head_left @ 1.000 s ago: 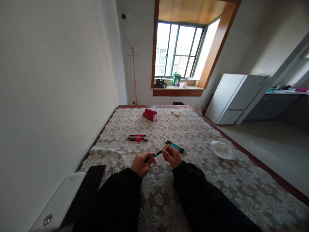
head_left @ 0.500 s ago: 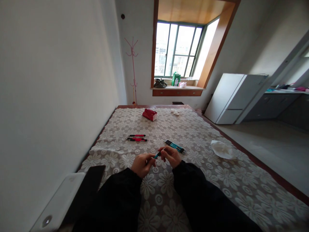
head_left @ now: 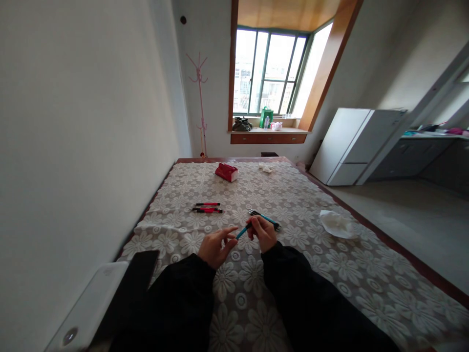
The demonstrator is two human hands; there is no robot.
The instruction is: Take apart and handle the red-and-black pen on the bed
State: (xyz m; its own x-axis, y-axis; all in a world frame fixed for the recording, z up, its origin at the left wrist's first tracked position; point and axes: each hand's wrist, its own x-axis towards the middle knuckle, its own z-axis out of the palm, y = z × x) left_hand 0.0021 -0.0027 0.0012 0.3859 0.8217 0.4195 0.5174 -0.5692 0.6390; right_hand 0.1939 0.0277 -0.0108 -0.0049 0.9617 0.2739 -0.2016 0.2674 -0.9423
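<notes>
A teal pen (head_left: 242,231) was pinched at its upper end by the fingers (head_left: 254,224) of the right hand (head_left: 263,233), which were pressed together around the barrel. Its lower tip pointed towards the left hand (head_left: 214,247), whose fingers (head_left: 227,230) were loosely spread with the forefinger stretched out; whether that forefinger touched the tip could not be told. Both hands were held just above the flowered cloth (head_left: 322,274) covering the bench.

Just beyond the right fingers, partly hidden by them, a small group of teal pens (head_left: 269,221) was laid side by side on the cloth. Farther beyond the left fingers, well apart, two red pens (head_left: 207,207) were laid nearly parallel to each other. To the right of the right fingers, well apart, a crumpled white tissue (head_left: 336,224) was left on the cloth. Far beyond both hands, near the far edge, a red pack (head_left: 226,172) and a small white scrap (head_left: 266,168) were set.

As far as could be judged, the pens on the cloth had already been grouped by colour, red on one side and teal on the other. Only the one teal pen was kept in hand, not yet laid with the group nearest it. Whether it was whole or lacked a cap could not be made out.
</notes>
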